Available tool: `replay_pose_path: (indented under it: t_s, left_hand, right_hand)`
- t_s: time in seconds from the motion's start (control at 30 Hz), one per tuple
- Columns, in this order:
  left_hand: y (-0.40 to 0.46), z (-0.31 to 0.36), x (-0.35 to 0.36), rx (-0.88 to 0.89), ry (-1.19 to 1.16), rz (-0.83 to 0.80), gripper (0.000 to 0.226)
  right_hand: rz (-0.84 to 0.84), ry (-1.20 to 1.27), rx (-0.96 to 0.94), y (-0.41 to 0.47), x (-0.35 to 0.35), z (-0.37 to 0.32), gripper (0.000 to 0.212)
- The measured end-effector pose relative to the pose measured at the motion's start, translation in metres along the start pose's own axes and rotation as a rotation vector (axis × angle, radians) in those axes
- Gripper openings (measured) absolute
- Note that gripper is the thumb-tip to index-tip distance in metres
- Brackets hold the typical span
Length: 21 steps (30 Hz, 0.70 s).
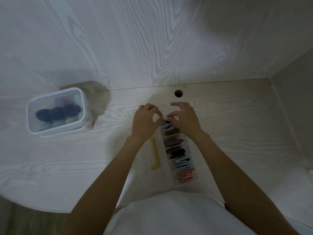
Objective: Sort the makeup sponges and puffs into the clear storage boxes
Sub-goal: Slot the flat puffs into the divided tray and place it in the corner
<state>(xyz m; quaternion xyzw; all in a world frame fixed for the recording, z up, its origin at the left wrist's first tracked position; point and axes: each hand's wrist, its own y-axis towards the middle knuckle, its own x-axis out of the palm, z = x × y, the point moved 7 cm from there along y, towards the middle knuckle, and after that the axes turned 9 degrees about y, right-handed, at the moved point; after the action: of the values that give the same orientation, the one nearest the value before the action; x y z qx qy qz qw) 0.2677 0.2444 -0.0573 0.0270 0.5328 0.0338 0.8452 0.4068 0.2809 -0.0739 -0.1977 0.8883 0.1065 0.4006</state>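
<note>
Two hands: left hand and right hand meet at the frame's centre, fingertips pinched together on something small and dark at the far end of the divided box — what exactly, I cannot tell.
Divided box: long axis runs from the fingertips down toward the person; compartments hold flat puffs on edge.
Nearer hand: neither — both sit level over that top compartment.
Second box: left of frame, well apart, sponges inside.
Yellow strip: just beside the divided box.
</note>
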Motion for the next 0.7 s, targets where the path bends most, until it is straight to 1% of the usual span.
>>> replay_pose_path:
  t_s: [0.07,0.13,0.2,0.27,0.33,0.37,0.43,0.53,0.57,0.63,0.7]
  left_hand:
    - [-0.02,-0.017,-0.009,-0.111,-0.102,0.094,0.02]
    - [-0.05,-0.039,-0.008,-0.27,-0.113,0.089,0.033]
    - [-0.081,-0.064,0.002,-0.476,-0.132,0.001,0.045]
    - [-0.109,-0.081,0.013,-0.651,-0.183,-0.129,0.052]
    - [-0.128,-0.083,0.023,-0.721,-0.209,-0.252,0.049]
    - [-0.135,-0.08,0.025,-0.734,-0.219,-0.28,0.046]
    - [-0.146,-0.074,0.024,-0.761,-0.331,-0.231,0.041]
    - [-0.15,-0.06,0.003,-0.803,-0.582,-0.032,0.034]
    - [-0.148,-0.054,-0.006,-0.781,-0.647,0.024,0.03]
    - [-0.136,-0.034,-0.021,-0.648,-0.683,0.062,0.027]
    - [-0.123,-0.002,-0.031,-0.43,-0.636,0.073,0.034]
  right_hand:
    - [0.049,0.106,0.034,-0.013,-0.003,0.004,0.019]
    - [0.086,0.235,0.142,-0.033,-0.006,0.01,0.03]
    - [0.068,0.307,0.296,-0.056,-0.002,0.021,0.042]
    - [0.007,0.302,0.419,-0.079,0.004,0.027,0.048]
    - [-0.046,0.288,0.472,-0.096,0.009,0.03,0.048]
    - [-0.061,0.296,0.483,-0.104,0.011,0.03,0.048]
    - [-0.074,0.341,0.477,-0.117,0.014,0.029,0.048]
    - [-0.05,0.414,0.477,-0.127,0.008,0.025,0.05]
    - [-0.043,0.443,0.491,-0.131,0.007,0.025,0.049]
    - [-0.056,0.579,0.564,-0.137,0.009,0.027,0.046]
    - [-0.1,0.844,0.66,-0.146,0.016,0.028,0.043]
